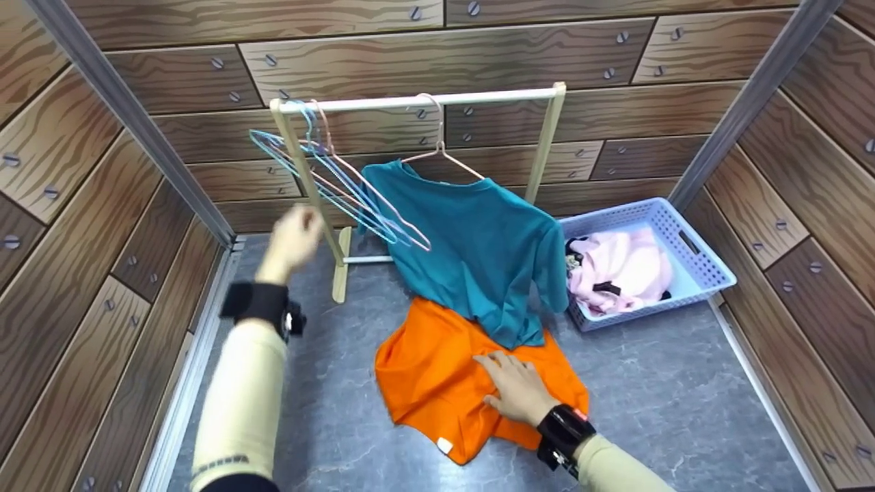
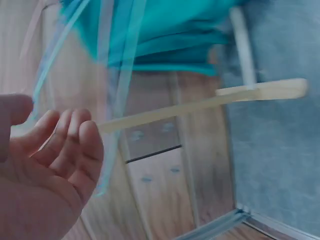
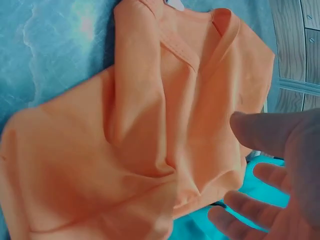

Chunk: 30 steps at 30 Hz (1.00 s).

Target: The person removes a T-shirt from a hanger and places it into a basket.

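A lavender plastic laundry basket sits on the grey marbled floor at the right, holding a pink garment with black trim. Wood-grain panelled walls studded with screw heads enclose the space, with metal strips in the corners.
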### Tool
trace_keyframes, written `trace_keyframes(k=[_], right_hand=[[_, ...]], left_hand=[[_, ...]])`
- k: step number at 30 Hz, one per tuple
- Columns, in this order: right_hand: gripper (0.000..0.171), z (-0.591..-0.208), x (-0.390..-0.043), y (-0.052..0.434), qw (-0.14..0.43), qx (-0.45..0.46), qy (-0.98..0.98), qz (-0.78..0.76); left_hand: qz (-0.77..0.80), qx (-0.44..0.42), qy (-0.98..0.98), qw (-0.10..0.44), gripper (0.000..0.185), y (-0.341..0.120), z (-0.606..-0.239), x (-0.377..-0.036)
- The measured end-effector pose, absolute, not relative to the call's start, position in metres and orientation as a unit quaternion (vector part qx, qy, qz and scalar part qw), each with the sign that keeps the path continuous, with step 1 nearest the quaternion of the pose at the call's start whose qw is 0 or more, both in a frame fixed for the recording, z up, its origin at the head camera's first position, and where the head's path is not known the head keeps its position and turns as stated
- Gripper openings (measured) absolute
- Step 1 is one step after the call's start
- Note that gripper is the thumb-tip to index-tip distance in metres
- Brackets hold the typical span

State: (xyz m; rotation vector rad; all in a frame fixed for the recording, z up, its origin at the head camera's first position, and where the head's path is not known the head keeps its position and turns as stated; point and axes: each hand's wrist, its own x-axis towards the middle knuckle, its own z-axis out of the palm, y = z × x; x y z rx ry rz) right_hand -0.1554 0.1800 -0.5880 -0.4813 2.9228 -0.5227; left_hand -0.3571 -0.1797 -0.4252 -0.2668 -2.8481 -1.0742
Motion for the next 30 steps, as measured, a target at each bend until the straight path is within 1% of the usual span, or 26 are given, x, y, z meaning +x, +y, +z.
trace_keyframes(k=[3, 5, 8, 12, 14, 16, 19, 23, 26, 28, 30], right_hand=[[0.081, -0.585, -0.165, 0.178, 0.086, -0.152, 0.97, -0.168], [0.094, -0.586, -0.173, 0.174, 0.103, -0.151, 0.971, -0.152], [0.113, -0.592, -0.183, 0.165, 0.131, -0.158, 0.975, -0.089], [0.132, -0.609, -0.19, 0.154, 0.162, -0.173, 0.971, 0.033], [0.137, -0.618, -0.192, 0.15, 0.165, -0.176, 0.967, 0.078], [0.136, -0.627, -0.193, 0.149, 0.158, -0.172, 0.968, 0.093], [0.129, -0.638, -0.195, 0.151, 0.15, -0.164, 0.971, 0.083], [0.111, -0.648, -0.196, 0.155, 0.155, -0.156, 0.975, 0.024], [0.091, -0.651, -0.197, 0.158, 0.138, -0.164, 0.976, -0.043], [0.074, -0.652, -0.198, 0.16, 0.123, -0.173, 0.973, -0.087], [0.054, -0.653, -0.199, 0.162, 0.12, -0.184, 0.968, -0.125]], left_hand=[[-0.307, -0.118, -0.944, -0.014, 0.031, -0.176, -0.455, -0.339], [-0.289, -0.13, -0.947, -0.05, 0.03, -0.17, -0.471, -0.328], [-0.274, -0.14, -0.948, -0.084, 0.03, -0.16, -0.492, -0.31], [-0.266, -0.136, -0.948, -0.111, 0.03, -0.149, -0.515, -0.285], [-0.261, -0.133, -0.95, -0.112, 0.03, -0.145, -0.527, -0.274], [-0.255, -0.135, -0.951, -0.11, 0.029, -0.143, -0.537, -0.265], [-0.249, -0.144, -0.951, -0.113, 0.027, -0.14, -0.55, -0.257], [-0.254, -0.15, -0.948, -0.121, 0.026, -0.138, -0.556, -0.251], [-0.258, -0.152, -0.947, -0.114, 0.026, -0.137, -0.555, -0.252], [-0.26, -0.155, -0.947, -0.109, 0.025, -0.137, -0.555, -0.253], [-0.262, -0.154, -0.946, -0.111, 0.025, -0.137, -0.556, -0.253]])
